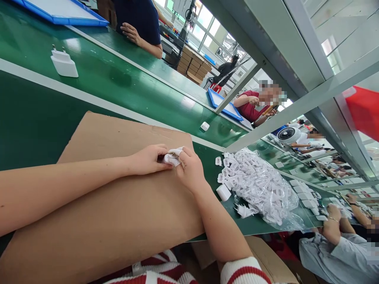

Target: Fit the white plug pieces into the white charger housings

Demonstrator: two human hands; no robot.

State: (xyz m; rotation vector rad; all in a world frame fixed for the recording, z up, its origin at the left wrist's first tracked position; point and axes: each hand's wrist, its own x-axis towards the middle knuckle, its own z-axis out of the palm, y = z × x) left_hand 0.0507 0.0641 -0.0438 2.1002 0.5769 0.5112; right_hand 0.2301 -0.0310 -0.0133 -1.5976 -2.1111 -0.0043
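Both my hands meet over a brown cardboard sheet (97, 221) lying on the green bench. My left hand (148, 158) and my right hand (191, 169) are closed together on one small white plastic part (171, 158), pinched between the fingertips; white finger cots show on some fingers. To the right of my right hand lies a clear plastic bag (263, 189) heaped with several small white plug parts, and a loose white piece (223, 192) sits at its near edge.
A white charger (63, 63) stands on the green conveyor belt (118, 79), and a small white part (205, 126) lies further along. Blue trays (63, 14) sit at the far side. Other people work opposite and to the right. A metal frame post (296, 108) crosses above.
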